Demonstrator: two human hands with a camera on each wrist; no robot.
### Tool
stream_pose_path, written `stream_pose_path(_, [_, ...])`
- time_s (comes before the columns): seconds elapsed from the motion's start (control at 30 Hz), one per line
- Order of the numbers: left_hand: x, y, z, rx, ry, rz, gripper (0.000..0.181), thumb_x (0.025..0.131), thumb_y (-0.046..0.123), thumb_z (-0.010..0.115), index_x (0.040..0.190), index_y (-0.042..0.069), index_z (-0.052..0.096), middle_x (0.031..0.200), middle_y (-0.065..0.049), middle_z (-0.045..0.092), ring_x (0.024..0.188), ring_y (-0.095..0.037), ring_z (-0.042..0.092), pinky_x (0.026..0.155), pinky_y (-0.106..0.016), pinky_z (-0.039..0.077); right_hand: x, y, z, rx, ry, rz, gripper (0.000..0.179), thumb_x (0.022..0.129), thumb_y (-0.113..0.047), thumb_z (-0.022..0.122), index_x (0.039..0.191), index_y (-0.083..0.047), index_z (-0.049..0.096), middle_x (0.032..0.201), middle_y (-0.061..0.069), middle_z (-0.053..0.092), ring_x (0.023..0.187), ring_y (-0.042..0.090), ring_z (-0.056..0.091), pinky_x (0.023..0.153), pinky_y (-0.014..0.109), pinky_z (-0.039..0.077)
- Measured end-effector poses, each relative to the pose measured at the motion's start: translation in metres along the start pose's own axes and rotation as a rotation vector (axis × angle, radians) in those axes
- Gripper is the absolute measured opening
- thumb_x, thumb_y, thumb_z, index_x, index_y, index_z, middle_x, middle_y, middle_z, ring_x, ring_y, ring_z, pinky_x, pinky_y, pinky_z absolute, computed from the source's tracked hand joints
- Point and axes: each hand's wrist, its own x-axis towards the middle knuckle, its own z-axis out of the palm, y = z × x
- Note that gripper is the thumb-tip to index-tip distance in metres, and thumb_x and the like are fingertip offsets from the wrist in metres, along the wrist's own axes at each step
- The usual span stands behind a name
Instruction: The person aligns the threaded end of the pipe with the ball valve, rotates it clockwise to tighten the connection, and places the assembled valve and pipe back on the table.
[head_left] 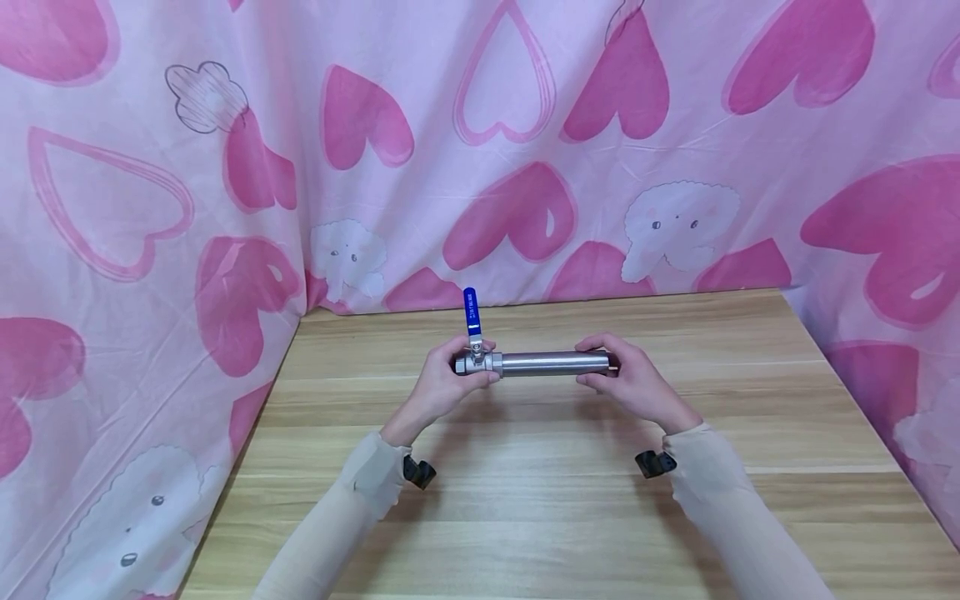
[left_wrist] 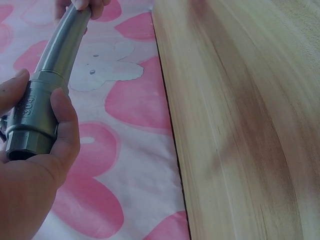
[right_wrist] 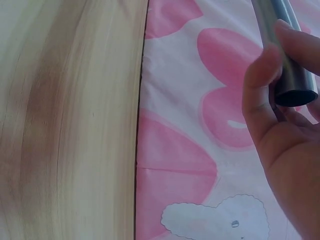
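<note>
A ball valve (head_left: 480,362) with a blue lever handle (head_left: 471,312) is joined to a straight metal pipe (head_left: 555,363). My left hand (head_left: 442,383) grips the valve body, thumb on the near side and fingers beyond. In the left wrist view the valve body (left_wrist: 34,112) bears the mark 304, and its hexagonal end faces the palm. Around the pipe's far right end my right hand (head_left: 626,379) curls its thumb and fingers. The right wrist view shows the pipe's dark end (right_wrist: 296,98) near that palm. Both hands hold the joined piece level above the table.
A wood-grain table (head_left: 525,517) lies under the hands. Pink heart-patterned cloth (head_left: 420,192) hangs behind it and along both sides. On each wrist sits a small black camera, the left camera (head_left: 419,472) and the right camera (head_left: 656,464).
</note>
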Motion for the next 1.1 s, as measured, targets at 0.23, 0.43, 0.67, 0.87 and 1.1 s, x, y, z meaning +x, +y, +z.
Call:
stream_pose_path(0.23, [0.0002, 0.0004, 0.0002, -0.009, -0.005, 0.007, 0.042, 0.077, 0.018, 0.082, 0.116, 0.019, 0.066, 0.113, -0.004, 0.065, 0.099, -0.021, 0.059, 0.084, -0.032, 0.05, 0.0001, 0.0006, 0.0006, 0.005, -0.002, -0.006, 0.039, 0.082, -0.002, 0.074, 0.116, -0.009, 0.058, 0.105, 0.016, 0.064, 0.08, 0.017, 0.063, 0.065, 0.027, 0.056])
stream_pose_path(0.43, [0.0012, -0.0002, 0.0004, -0.008, -0.011, 0.003, 0.042, 0.077, 0.019, 0.082, 0.115, 0.018, 0.066, 0.113, -0.004, 0.064, 0.1, -0.023, 0.058, 0.084, -0.033, 0.051, -0.0002, 0.0, 0.0001, 0.005, -0.003, -0.009, 0.039, 0.082, -0.003, 0.074, 0.116, -0.009, 0.058, 0.106, 0.017, 0.064, 0.081, 0.017, 0.063, 0.066, 0.026, 0.056])
stream_pose_path(0.67, [0.0014, -0.0003, 0.0003, -0.005, -0.008, 0.001, 0.04, 0.077, 0.018, 0.081, 0.114, 0.021, 0.066, 0.113, -0.004, 0.064, 0.099, -0.022, 0.059, 0.084, -0.033, 0.051, -0.0009, -0.0002, -0.0012, -0.009, -0.001, -0.012, 0.039, 0.082, -0.006, 0.075, 0.117, -0.009, 0.058, 0.108, 0.016, 0.064, 0.082, 0.016, 0.063, 0.067, 0.024, 0.056])
stream_pose_path(0.87, [0.0012, -0.0006, -0.0002, -0.003, -0.007, 0.002, 0.038, 0.078, 0.018, 0.081, 0.113, 0.022, 0.066, 0.112, -0.003, 0.064, 0.099, -0.022, 0.059, 0.084, -0.033, 0.051, -0.0009, -0.0009, -0.0018, -0.02, -0.007, -0.01, 0.038, 0.083, -0.009, 0.075, 0.117, -0.009, 0.059, 0.108, 0.014, 0.063, 0.084, 0.016, 0.061, 0.069, 0.023, 0.055])
stream_pose_path(1.1, [0.0012, 0.0, -0.0009, -0.002, -0.007, 0.001, 0.038, 0.078, 0.018, 0.081, 0.113, 0.022, 0.066, 0.111, -0.003, 0.065, 0.099, -0.022, 0.059, 0.084, -0.033, 0.051, -0.0008, -0.0022, -0.0024, -0.031, -0.01, 0.003, 0.035, 0.086, -0.017, 0.073, 0.118, -0.011, 0.059, 0.107, 0.011, 0.063, 0.086, 0.018, 0.058, 0.068, 0.023, 0.053])
